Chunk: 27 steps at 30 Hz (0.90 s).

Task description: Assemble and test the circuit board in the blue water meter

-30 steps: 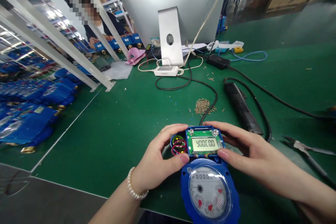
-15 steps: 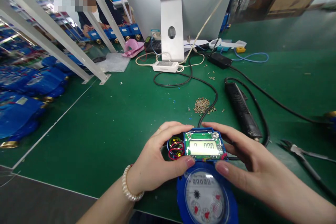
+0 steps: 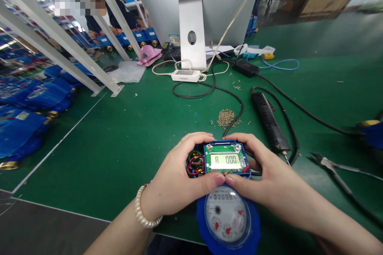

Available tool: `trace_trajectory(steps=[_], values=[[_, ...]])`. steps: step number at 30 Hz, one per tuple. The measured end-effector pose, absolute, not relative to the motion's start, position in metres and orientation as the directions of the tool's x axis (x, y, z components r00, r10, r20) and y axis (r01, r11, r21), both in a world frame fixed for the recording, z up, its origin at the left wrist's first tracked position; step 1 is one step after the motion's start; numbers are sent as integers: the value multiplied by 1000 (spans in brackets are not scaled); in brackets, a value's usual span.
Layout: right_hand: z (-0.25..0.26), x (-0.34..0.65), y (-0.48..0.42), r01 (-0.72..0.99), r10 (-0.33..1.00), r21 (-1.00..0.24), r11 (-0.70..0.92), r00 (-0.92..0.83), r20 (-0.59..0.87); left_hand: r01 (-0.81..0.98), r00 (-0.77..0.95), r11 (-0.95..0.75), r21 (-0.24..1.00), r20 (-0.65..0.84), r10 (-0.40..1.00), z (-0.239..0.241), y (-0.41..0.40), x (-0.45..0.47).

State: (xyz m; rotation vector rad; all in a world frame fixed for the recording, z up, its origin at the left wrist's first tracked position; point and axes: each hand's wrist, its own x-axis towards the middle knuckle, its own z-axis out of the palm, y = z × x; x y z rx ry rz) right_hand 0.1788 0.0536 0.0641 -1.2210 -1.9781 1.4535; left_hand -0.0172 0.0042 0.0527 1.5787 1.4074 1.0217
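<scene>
A blue water meter (image 3: 229, 217) with a round dial lies at the table's front edge. Above its dial sits an open blue housing holding a green circuit board (image 3: 226, 161) with a lit LCD. My left hand (image 3: 187, 171) grips the housing from the left, thumb on its near edge and fingers over the far edge. From the right, my right hand (image 3: 263, 167) grips it the same way, and the two thumb tips nearly meet. Red and black wires (image 3: 196, 165) are bunched in the housing's left part, beside my left hand.
A pile of small screws (image 3: 226, 118) lies beyond the hands. To the right are a black electric screwdriver (image 3: 269, 121) and cutting pliers (image 3: 332, 165). A monitor stand (image 3: 193, 53) and cables stand behind. Blue meters (image 3: 26, 123) fill the left side, past white posts; a person is behind them.
My right hand has closed in on the housing, its thumb moving left to my left thumb. The display now reads more clearly. The whole view has shifted slightly.
</scene>
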Motion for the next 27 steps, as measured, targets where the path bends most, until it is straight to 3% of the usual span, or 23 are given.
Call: trace_trajectory(steps=[6,10,12,16,19,22,27], values=[[58,186,52,205,745,-971,-119,-629,-224,534,-53,35,845,-7,999,60,6,-3],[51,195,52,-20,679,-954,-298,-707,-198,604,-27,41,796,-32,999,67,6,-4],[49,198,53,-54,676,-952,-300,-716,-172,625,-2,47,779,-59,998,70,7,-7],[55,194,57,83,763,-995,-52,-640,-93,650,46,41,759,-93,995,73,10,-11],[60,182,61,230,813,-960,162,-583,-3,654,55,5,756,-55,997,72,10,-11],[61,169,64,301,803,-917,264,-594,36,632,37,-15,775,-11,999,67,9,-11],[57,165,69,361,788,-867,343,-613,57,361,106,4,933,-46,993,58,7,-28]])
